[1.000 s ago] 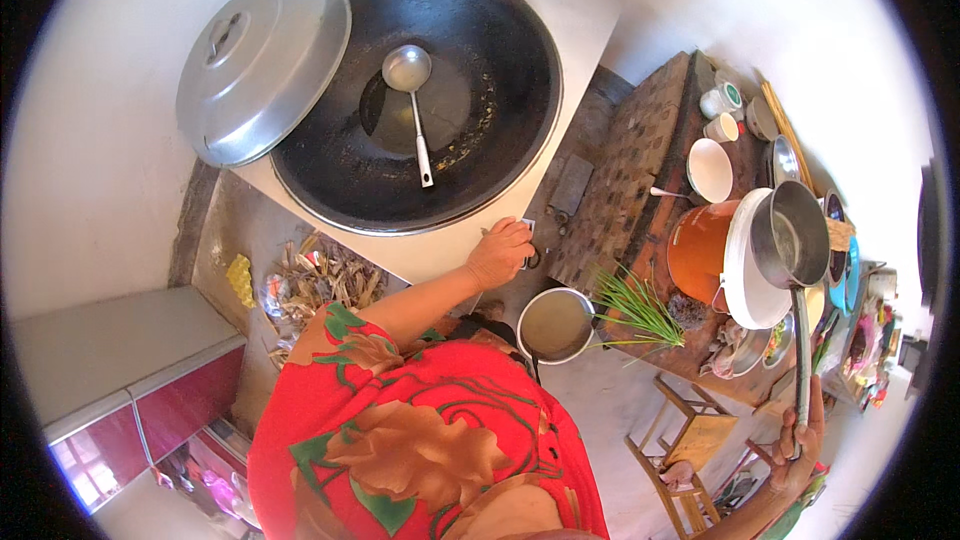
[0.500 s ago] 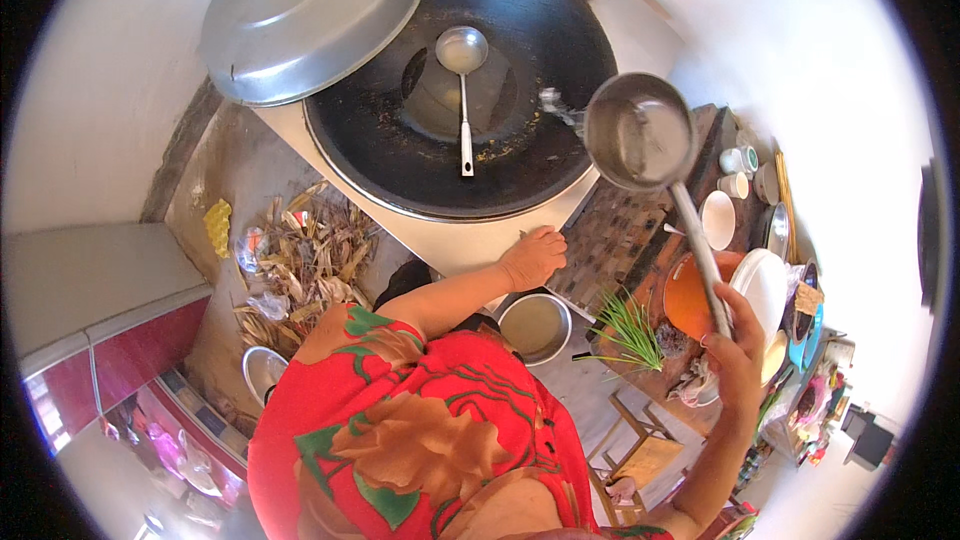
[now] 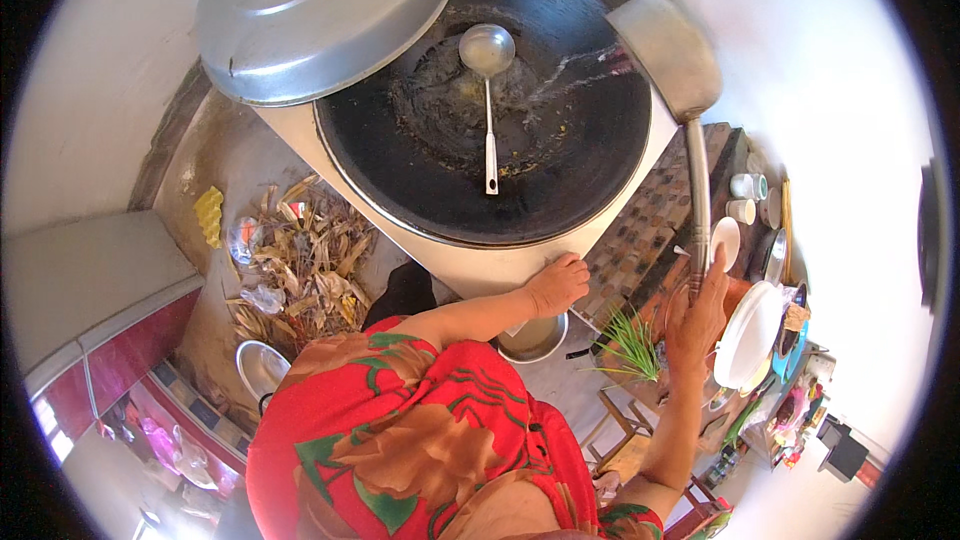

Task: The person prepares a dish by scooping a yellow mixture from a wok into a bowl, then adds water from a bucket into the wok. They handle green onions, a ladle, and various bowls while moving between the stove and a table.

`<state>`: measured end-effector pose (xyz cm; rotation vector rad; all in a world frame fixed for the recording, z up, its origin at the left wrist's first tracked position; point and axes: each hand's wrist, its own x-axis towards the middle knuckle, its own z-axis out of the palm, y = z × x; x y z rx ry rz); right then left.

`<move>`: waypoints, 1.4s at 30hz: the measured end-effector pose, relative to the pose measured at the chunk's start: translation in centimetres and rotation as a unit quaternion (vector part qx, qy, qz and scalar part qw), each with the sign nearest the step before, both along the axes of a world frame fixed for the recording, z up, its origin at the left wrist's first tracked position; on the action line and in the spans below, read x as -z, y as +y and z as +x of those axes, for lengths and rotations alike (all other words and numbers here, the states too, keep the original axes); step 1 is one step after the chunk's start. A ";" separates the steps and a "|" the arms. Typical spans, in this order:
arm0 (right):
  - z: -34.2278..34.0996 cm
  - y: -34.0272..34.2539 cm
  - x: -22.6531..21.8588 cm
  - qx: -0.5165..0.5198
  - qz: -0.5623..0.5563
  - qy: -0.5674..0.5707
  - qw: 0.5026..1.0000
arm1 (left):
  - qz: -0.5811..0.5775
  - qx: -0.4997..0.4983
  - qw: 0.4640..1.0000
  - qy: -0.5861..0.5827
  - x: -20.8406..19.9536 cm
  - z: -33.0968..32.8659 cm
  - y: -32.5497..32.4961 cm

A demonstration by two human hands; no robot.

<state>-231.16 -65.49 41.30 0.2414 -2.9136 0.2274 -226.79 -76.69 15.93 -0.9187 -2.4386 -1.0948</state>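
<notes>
My right hand is closed round the long handle of a metal dipper, which tilts over the right rim of the big black wok. A stream of water runs from the dipper's mouth into the wok, where the shallow water ripples. A metal ladle lies in the wok, its handle toward me. My left hand leans with curled fingers on the front edge of the pale stove. A large silver lid covers the wok's far left side.
Below my left arm stands a metal basin. Dry husks are heaped on the floor at left, near another metal bowl. At right, a counter holds green stalks, a white lid and several cups.
The dipper has tipped from nearly level toward the wok, and water now streams out. My right hand has moved up and left. The left hand stays at the stove's edge.
</notes>
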 end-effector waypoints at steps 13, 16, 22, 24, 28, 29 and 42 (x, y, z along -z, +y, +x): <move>6.4 2.8 1.9 0.140 -0.779 -0.257 0.555 | -0.003 0.051 0.997 -0.063 -0.2 -0.1 0.1; 8.8 5.6 0.9 0.112 -0.803 -0.148 0.566 | 0.018 0.048 0.997 -0.055 0.0 -0.3 0.1; 16.2 12.9 -1.5 0.072 -0.770 0.035 0.633 | 0.077 0.075 0.992 -0.066 -0.1 -0.2 0.2; 19.0 14.4 -2.1 0.203 -0.736 0.117 0.635 | 0.136 0.102 0.982 -0.078 0.2 -0.2 0.1; 25.0 17.9 -1.1 0.299 -0.724 0.240 0.574 | 0.199 0.101 0.963 -0.154 -6.2 1.3 -1.2; 26.4 18.5 -0.5 0.322 -0.720 0.261 0.556 | 0.182 0.070 0.973 -0.126 -7.2 1.8 -2.3; 35.0 19.0 10.3 0.498 -0.734 0.239 0.394 | -0.057 0.028 0.992 -0.111 -10.8 0.9 1.0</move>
